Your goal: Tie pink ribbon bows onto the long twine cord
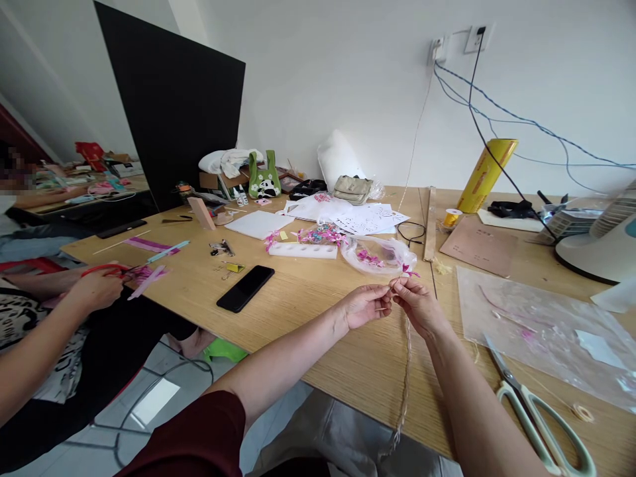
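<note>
My left hand (pixel 368 307) and my right hand (pixel 418 306) meet above the table, fingertips pinched together. From my right hand a pale braided cord (pixel 406 377) hangs down over the table's front edge. A small pink ribbon flower (pixel 408 270) pokes up just above my right fingers, at the top of the cord. What exactly lies between my left fingertips is hidden. Behind my hands is a clear plastic bag (pixel 392 246) with pink flower pieces. To the right of my right arm rest large scissors (pixel 527 397) with pale green handles, blades open.
A black phone (pixel 246 289) and a white foam strip (pixel 303 250) lie to the left. A plastic sheet (pixel 477 298) and a small thread ring (pixel 582 413) are on the right. At far left, another person's hand (pixel 102 289) holds red scissors (pixel 106 268) near purple ribbon.
</note>
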The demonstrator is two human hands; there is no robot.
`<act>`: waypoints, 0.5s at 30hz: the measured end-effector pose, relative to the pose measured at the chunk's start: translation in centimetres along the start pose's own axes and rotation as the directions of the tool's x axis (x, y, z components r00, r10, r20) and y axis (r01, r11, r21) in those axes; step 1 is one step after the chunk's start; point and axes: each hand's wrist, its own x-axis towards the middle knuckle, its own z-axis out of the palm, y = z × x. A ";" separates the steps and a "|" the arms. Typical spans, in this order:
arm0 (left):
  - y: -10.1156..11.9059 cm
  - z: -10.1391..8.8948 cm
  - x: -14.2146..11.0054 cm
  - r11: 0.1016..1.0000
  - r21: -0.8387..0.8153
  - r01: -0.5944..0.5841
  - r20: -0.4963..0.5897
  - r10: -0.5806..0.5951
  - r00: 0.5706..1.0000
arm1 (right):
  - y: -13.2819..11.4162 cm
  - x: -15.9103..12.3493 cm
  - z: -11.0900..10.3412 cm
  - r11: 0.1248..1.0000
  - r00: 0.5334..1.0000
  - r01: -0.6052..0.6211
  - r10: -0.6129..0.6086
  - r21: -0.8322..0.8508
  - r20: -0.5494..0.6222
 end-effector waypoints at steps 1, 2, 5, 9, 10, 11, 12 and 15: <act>0.0 0.0 0.0 1.000 -0.016 0.010 -0.006 -0.010 1.000 | 0.0 0.0 0.0 1.000 1.000 0.003 -0.003 -0.004 0.009; 0.1 0.0 -0.1 0.999 -0.028 0.020 -0.014 -0.020 1.000 | 0.1 0.0 0.0 1.000 1.000 0.008 -0.008 -0.010 0.014; 0.3 0.0 -0.2 0.998 -0.042 0.042 -0.031 -0.043 0.999 | 0.2 0.0 0.0 0.999 1.000 0.023 -0.023 -0.027 0.010; 0.3 0.0 -0.3 1.000 0.011 0.027 -0.020 -0.027 0.999 | 0.1 -0.1 0.3 0.997 0.999 0.048 -0.049 -0.053 -0.022; 0.3 -0.1 -0.3 1.000 0.026 0.006 -0.019 -0.006 1.000 | 0.0 -0.1 0.4 0.997 0.998 0.055 -0.057 -0.060 -0.032; 0.3 -0.1 -0.2 0.999 0.040 -0.026 -0.022 0.027 0.999 | -0.1 -0.1 0.5 0.996 0.997 0.060 -0.063 -0.065 -0.041; 0.2 -0.1 -0.2 0.996 0.058 -0.068 -0.026 0.069 0.997 | -0.1 -0.2 0.6 0.996 0.997 0.062 -0.065 -0.065 -0.050; 0.0 -0.1 -0.1 0.966 0.140 -0.219 -0.050 0.228 0.972 | -0.2 -0.2 0.9 0.998 0.996 0.057 -0.059 -0.037 -0.072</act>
